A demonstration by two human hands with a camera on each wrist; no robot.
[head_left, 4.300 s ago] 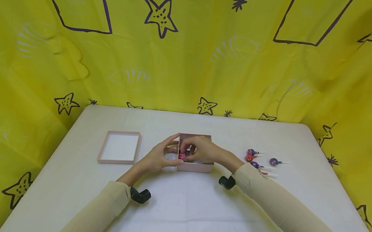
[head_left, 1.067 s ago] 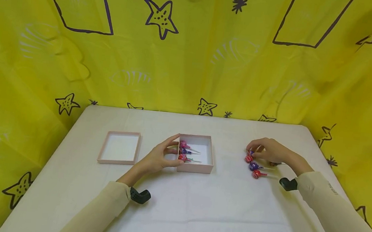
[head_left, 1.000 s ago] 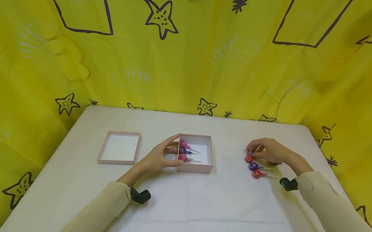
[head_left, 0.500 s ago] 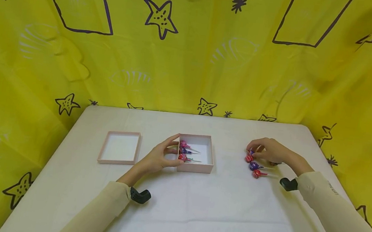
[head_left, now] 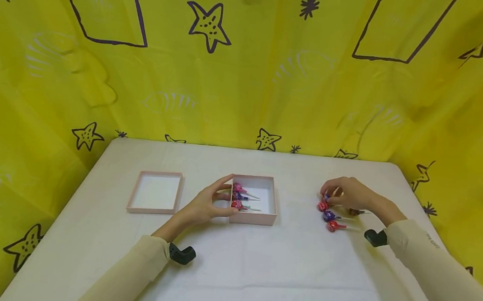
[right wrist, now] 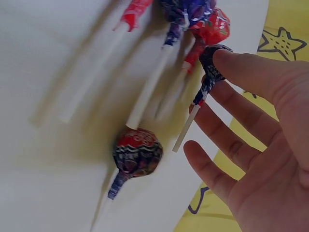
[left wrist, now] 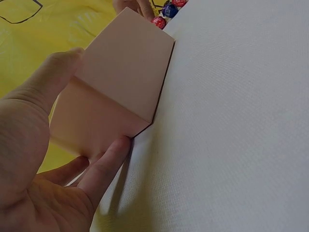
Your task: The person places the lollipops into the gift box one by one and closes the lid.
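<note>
My left hand (head_left: 203, 207) holds a pink open-topped box (head_left: 256, 218) by its left end, thumb near the front corner and fingers along the side. Inside the box, several wrapped lollipops (head_left: 240, 188) lie with heads to the left and white sticks to the right. Over a group of lollipops on the right of the table is my right hand (head_left: 351, 192). In the right wrist view its thumb and fingers pinch a dark blue lollipop (right wrist: 210, 60) by the head, the white stick pointing down. Right beside it lie a red lollipop (right wrist: 215, 29) and a purple one (right wrist: 190, 9).
A shallow pink-edged box lid (head_left: 156, 192) lies inside-up on the white tablecloth (head_left: 298, 276), left of the box. A red lollipop (head_left: 332, 226) is foremost in the group, and a dark red-and-blue one (right wrist: 138, 152) lies apart. A yellow curtain (head_left: 250, 72) hangs behind the table.
My right hand has left the box and moved right to the lollipop group, staying almost still there over the last second. The left hand has kept its hold on the box.
</note>
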